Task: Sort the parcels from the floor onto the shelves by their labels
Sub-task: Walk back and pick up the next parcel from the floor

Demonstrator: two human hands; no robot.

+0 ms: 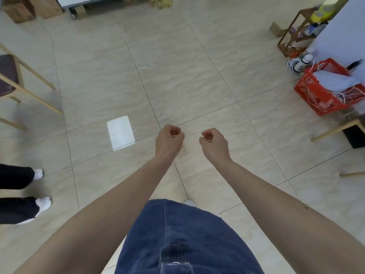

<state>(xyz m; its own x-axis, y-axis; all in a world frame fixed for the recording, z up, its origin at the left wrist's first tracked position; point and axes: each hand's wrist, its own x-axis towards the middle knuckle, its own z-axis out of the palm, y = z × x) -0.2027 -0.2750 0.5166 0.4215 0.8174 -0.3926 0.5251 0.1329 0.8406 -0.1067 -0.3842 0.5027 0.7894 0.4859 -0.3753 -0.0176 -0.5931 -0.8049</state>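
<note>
While both arms reach forward over the tiled floor (197,80), the left hand (169,139) and right hand (214,144) are loosely curled, holding nothing. Cardboard boxes (18,8), possibly parcels, stand far off at the top left; a red basket (320,93) sits right. No shelves show, so progress cannot be judged.

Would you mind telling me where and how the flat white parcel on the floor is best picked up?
The white parcel lies flat on the tiles, with clear floor around it. It looks thin, so a top pinch likely fails. The left hand is nearer; I'd come down from above, slide fingertips under its near short edge, and peel it up. Both hands, left and right hand, are loosely curled and hold nothing.
</note>
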